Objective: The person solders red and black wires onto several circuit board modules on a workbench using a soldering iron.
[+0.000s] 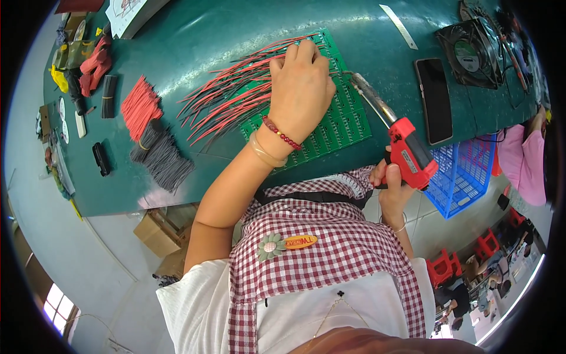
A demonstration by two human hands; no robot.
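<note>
A green circuit board panel (348,121) lies on the table in front of me, with rows of small parts on it. Many red and black wires (227,97) fan out from it toward the left. Over the panel, my left hand (302,82) is closed with its fingers pinched; its fingertips and whatever is between them are hidden. My right hand (392,183) grips the black handle of a red soldering gun (411,154) at the table's near edge. The gun's metal barrel slants up and left, its thin tip close beside my left hand.
Bundles of red wires (141,108) and black wires (165,159) lie to the left. A phone (433,100), a black fan (469,56) and a ruler (399,26) lie on the green table (218,183)'s right side. A blue plastic basket (463,174) stands below the right edge.
</note>
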